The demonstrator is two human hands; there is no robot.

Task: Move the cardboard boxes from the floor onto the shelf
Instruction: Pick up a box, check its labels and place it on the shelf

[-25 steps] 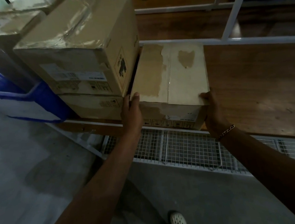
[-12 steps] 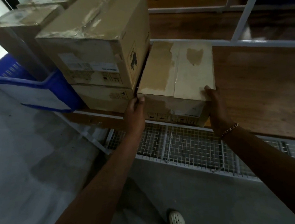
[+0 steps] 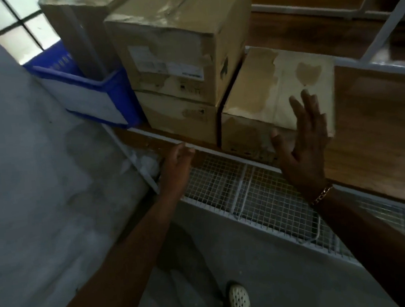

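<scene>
Though blurred by motion, showed right hand (image 3: 303, 144) raised before the near right corner of the low cardboard box (image 3: 276, 90), grip spread wide, pinching nothing; could not tell whether palm touched cardboard. Found that box flat on the wooden shelf (image 3: 377, 125), left side tight against two stacked boxes (image 3: 176, 57). Saw left hand (image 3: 176, 165) by the shelf's front edge, grip loosely curled round nothing. Noted blue bin (image 3: 98, 94) further left, wire mesh tier (image 3: 236, 192) below, white shoe (image 3: 239, 302) lowest in view.
</scene>
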